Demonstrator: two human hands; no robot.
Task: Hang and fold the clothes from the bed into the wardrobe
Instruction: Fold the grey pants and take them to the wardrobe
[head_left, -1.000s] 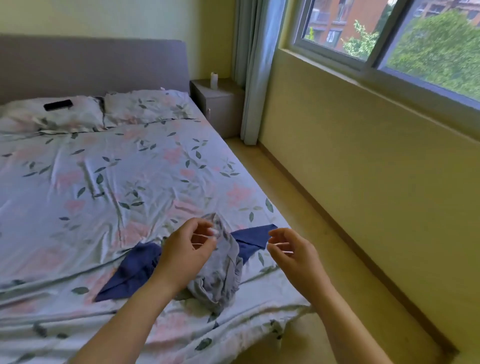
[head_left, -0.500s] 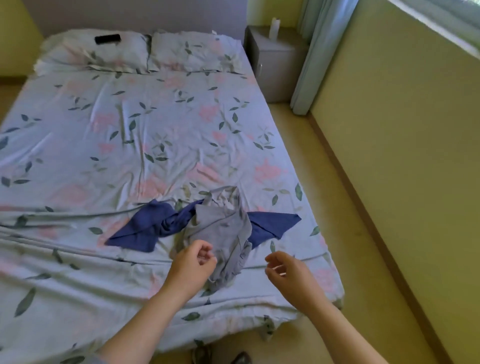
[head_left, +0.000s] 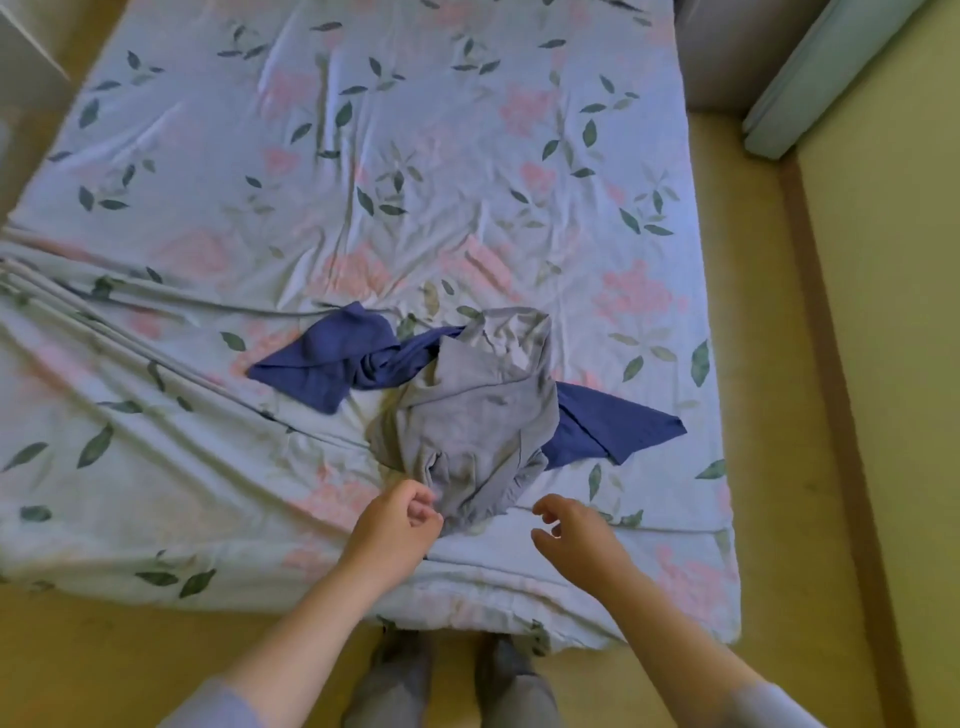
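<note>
Fingers (head_left: 422, 510) of the left hand (head_left: 392, 530) are curled in tight, thumb and forefinger closing together right at the near left corner of the grey garment (head_left: 478, 415); they touch its hem, but whether any cloth is caught between them cannot be told from this angle. The right hand (head_left: 576, 535) hangs just beside the garment's near right edge, above the floral bedsheet (head_left: 208, 467), its fingers loosely bent and spread apart, with nothing in them and no contact with the cloth visible. The grey garment lies crumpled near the foot of the bed, close to the right side, its long axis running from the person's hands away up the mattress, the far end folded over in a raised flap and the near end bunched into small pleats. It lies on top of a dark blue garment (head_left: 332, 364), whose long axis runs crosswise, left to right: one broad end spreads flat to the left, the middle is twisted into a rope that passes under the grey cloth, and the other end comes out flat on the right, pointing toward the bed's edge. The sheet is creased in long folds on the left. The person's two feet (head_left: 395, 675) stand on the tan floor (head_left: 104, 649) at the foot of the bed, and a pale curtain (head_left: 810, 73) hangs at the upper right beside a yellow wall (head_left: 893, 364).
</note>
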